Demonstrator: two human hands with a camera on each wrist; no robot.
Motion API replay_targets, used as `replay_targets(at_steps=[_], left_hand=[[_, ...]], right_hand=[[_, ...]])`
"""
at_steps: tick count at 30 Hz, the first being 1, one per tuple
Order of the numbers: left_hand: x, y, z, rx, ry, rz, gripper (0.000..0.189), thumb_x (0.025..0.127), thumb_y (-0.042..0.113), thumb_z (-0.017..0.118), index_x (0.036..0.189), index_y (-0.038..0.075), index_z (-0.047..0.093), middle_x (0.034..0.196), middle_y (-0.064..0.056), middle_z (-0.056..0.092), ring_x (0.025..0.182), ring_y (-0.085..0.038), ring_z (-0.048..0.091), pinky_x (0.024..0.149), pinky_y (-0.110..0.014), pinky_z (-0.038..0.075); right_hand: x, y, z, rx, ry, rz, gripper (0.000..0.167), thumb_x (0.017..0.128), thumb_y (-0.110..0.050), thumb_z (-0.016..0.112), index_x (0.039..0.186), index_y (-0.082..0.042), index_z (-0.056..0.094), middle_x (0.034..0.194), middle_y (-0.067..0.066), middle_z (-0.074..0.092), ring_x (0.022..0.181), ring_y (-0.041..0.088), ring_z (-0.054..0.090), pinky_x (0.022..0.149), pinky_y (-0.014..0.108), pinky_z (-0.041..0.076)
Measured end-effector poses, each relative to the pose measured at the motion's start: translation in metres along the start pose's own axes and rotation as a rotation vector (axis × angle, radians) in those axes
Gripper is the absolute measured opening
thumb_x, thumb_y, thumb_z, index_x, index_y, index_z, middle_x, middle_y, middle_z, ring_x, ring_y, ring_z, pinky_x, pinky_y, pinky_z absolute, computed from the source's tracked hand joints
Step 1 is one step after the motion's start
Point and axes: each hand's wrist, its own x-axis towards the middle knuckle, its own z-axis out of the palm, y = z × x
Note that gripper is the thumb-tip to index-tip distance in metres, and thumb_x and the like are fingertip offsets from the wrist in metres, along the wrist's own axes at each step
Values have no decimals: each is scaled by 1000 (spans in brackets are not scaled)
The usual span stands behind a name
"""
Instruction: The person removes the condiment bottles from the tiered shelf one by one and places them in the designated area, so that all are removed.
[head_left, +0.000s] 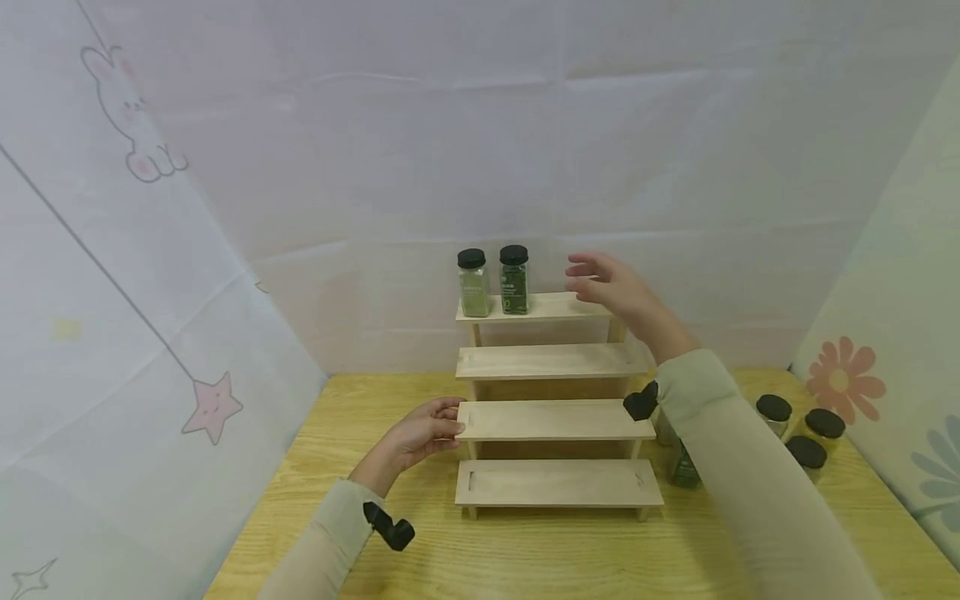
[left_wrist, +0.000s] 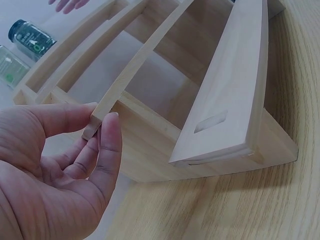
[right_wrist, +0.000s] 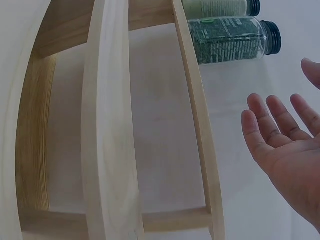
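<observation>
A stepped wooden rack with several shelves stands on the table. On the left of its top shelf are two black-capped spice jars: one with pale green contents and one with dark green flakes. My left hand pinches the left end of a middle shelf; in the left wrist view the thumb and fingertips hold that board's edge. Above the right part of the top shelf, my right hand hovers with fingers extended, holding nothing. The right wrist view shows it apart from the dark green jar.
Right of the rack, several black-lidded jars stand on the wooden table, including one with a black lid. A jar with green contents is partly hidden behind my right sleeve. A pale printed cloth hangs behind the rack.
</observation>
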Motion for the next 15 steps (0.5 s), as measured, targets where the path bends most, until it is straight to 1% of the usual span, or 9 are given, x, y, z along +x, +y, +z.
replay_targets(at_steps=[3,8,15], left_hand=[[0,0,1,-2,-1,1,68,97,4,65,156,1,31,127,-16,50,89,-17,58,89,-36,58],[-1,1,2,0,-2,2,68,98,4,64,156,0,30,126,-15,50,88,-16,58,87,-35,58],[-2,0,1,6,-2,2,68,98,4,64,156,1,31,124,-14,49,89,-16,57,92,-39,57]], right_hand=[[9,-1,6,18,-1,-10,60,102,-17,62,155,-4,36,151,23,43,134,36,48,113,50,42],[20,-3,17,-1,11,-11,60,102,-20,63,155,-5,37,151,21,45,133,35,49,112,48,44],[34,-5,28,34,10,-25,60,102,-15,62,155,-2,36,150,26,44,134,39,48,112,50,43]])
